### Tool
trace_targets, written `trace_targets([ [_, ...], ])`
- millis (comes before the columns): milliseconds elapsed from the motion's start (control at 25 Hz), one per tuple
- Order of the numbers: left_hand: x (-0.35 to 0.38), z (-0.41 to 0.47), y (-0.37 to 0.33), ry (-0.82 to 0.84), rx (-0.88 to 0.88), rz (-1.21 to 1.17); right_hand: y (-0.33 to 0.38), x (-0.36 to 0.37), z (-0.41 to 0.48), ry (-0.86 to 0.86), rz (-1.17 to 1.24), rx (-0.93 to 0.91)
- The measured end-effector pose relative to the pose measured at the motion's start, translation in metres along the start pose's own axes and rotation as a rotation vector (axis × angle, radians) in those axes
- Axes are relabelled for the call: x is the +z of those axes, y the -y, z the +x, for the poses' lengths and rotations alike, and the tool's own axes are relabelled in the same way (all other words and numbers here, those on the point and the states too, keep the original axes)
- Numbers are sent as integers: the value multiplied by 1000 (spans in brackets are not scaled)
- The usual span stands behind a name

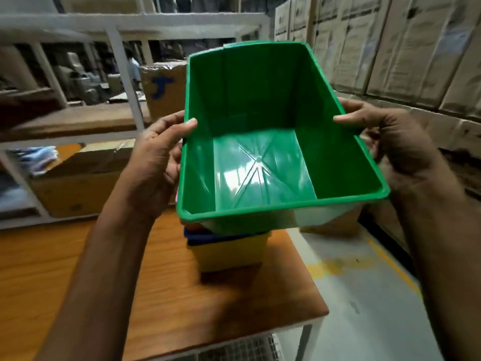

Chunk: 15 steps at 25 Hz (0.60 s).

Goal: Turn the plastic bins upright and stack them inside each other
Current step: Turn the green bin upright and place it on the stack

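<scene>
- The left hand (156, 162) is pinching the long side wall of the green bin (260, 168) at the bin's 9 o'clock, thumb hooking over the rim to the inside and fingers curling behind the outer wall.
- The right hand (393, 142) is pinching the opposite wall at 3 o'clock in the same way, thumb lying on the rim.
- The green bin is hanging upright in the air between the two hands, mouth open toward the camera and tilting a little, with nothing inside it.
- It is looking light and thin-walled: a glossy moulded plastic that is probably flexing a bit under a pinch and sliding easily on skin, though not fragile.
- The rolled rim is offering the stiffest, surest hold, so gripping at the middle of both long sides is suiting it well.
- At the bin's 6 o'clock a stack (229, 246) is standing on the wooden table (104, 269), with a yellow bin (229, 256) outermost and a blue bin (223, 237) nesting in it; motion blur is hiding whether more sit inside.
- The tapering walls are suggesting it will be dropping in smoothly if lowered level; tipping it may be jamming a corner.
- Cardboard boxes (390, 48) are lining the wall at 2 o'clock.
</scene>
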<state>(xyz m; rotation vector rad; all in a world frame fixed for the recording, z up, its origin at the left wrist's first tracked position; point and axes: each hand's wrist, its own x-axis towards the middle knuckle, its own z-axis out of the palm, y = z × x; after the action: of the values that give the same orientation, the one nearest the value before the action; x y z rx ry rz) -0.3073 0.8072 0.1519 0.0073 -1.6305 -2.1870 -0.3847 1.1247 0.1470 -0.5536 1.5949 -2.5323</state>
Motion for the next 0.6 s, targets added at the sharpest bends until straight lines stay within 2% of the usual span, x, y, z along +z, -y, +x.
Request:
trace_targets([
  [80, 3, 23, 0, -62, 34, 50, 2, 35, 41, 66, -31, 92],
  [280, -21, 81, 13, -224, 111, 231, -28, 35, 128, 192, -126, 67],
  [400, -32, 98, 23, -297, 126, 306, -48, 44, 152, 197, -104, 76],
  [600, -42, 115, 26, -339, 26, 287, -67, 53, 170, 226, 21, 175],
])
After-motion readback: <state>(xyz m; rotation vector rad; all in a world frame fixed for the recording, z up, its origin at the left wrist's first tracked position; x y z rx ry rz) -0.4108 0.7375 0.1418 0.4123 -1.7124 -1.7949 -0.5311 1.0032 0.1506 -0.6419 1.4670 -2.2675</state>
